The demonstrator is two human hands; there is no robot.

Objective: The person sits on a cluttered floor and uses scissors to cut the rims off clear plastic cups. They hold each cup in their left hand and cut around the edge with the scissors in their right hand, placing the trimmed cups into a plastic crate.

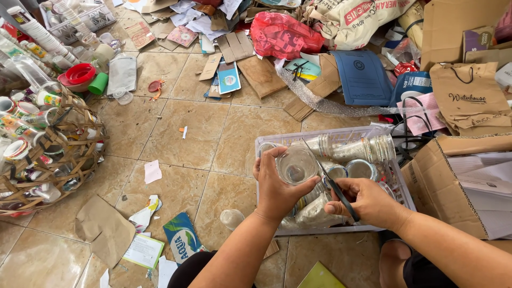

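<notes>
My left hand (274, 184) grips a clear plastic cup (296, 165), its open mouth turned toward me, just above a white plastic crate (397, 178). My right hand (365, 202) holds a thin black-handled blade (330, 178) whose metal tip reaches up along the cup's right rim. The crate holds several clear cups, some nested in stacks lying on their sides (352, 149). Both forearms come in from the bottom of the view.
A woven bamboo basket (64, 160) full of cups stands at the left. Scraps of paper and cardboard lie on the tiled floor (202, 133). An open cardboard box (458, 181) sits at the right. Bags, folders and cartons pile up behind.
</notes>
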